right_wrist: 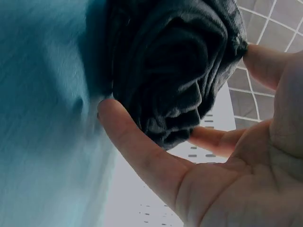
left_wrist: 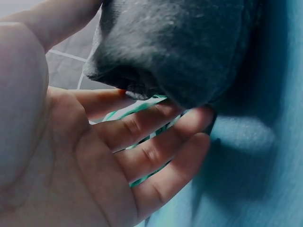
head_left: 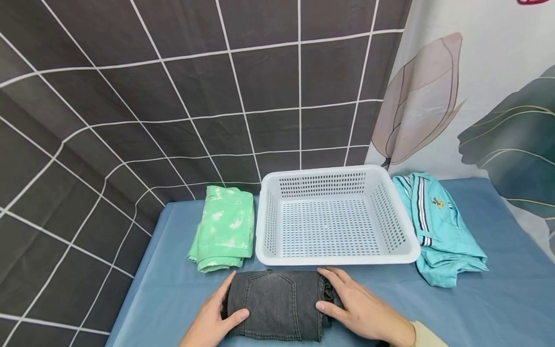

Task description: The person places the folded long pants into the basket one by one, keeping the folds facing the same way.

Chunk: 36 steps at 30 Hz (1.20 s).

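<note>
Rolled dark grey jeans [head_left: 270, 303] lie on the blue cloth in front of the basket, a stitched back pocket on top. My left hand [head_left: 212, 313] holds the left end of the roll, thumb on the near side and fingers round the far edge. At the opposite end my right hand [head_left: 364, 306] grips the roll, thumb on top and fingers at the back. The right wrist view shows the coiled layers of the jeans' end [right_wrist: 175, 71] between thumb and fingers. In the left wrist view, fingertips touch the underside of the roll [left_wrist: 175, 47].
A white perforated basket [head_left: 260, 231] stands behind the jeans with nothing in it. Folded green-and-white cloth [head_left: 227, 226] lies to its left, a turquoise garment with striped trim [head_left: 446, 236] to its right. Dark checked fabric [head_left: 269, 86] and a leaf-print curtain [head_left: 420, 96] hang behind.
</note>
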Tool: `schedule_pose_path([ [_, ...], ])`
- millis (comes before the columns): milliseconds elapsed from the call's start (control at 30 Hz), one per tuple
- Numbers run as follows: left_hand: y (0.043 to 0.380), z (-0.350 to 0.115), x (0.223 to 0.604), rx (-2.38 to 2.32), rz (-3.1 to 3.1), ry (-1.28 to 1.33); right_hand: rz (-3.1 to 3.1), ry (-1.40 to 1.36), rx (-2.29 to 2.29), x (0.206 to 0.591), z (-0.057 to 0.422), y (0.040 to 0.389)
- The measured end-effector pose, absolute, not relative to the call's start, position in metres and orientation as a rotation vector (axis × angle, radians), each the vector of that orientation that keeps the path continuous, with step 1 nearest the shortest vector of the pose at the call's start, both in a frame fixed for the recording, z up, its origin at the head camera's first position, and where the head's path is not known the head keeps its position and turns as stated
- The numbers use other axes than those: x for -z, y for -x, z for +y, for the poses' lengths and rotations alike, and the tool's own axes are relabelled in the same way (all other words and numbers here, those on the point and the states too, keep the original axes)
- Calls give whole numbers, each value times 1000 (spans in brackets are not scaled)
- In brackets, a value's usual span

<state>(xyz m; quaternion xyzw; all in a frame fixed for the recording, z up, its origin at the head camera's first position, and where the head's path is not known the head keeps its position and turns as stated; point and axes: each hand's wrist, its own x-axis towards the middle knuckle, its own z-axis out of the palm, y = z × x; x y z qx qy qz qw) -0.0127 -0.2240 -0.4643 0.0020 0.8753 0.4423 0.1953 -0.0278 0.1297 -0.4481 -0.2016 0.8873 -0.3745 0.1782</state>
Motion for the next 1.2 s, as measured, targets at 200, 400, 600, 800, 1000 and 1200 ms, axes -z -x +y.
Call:
schedule_pose_path([
  [200, 12, -221, 466, -1268, 2467, 9, 2404, 561, 1149, 450, 131, 29],
  [400, 12, -219, 469, -1357, 2427, 47, 2244, 526, 1286, 451, 131, 30],
  [600, 11, -218, 472, -1403, 2406, 90, 2222, 468, 1370, 453, 129, 29],
  [800, 10, -216, 473, -1414, 2418, 135, 2170, 395, 1433, 452, 129, 29],
  [1000, 8, -215, 472, -1427, 2422, 158, 2094, 330, 1500, 454, 129, 30],
  [1200, 8, -216, 472, -1452, 2398, 189, 2059, 299, 1538, 455, 128, 29],
])
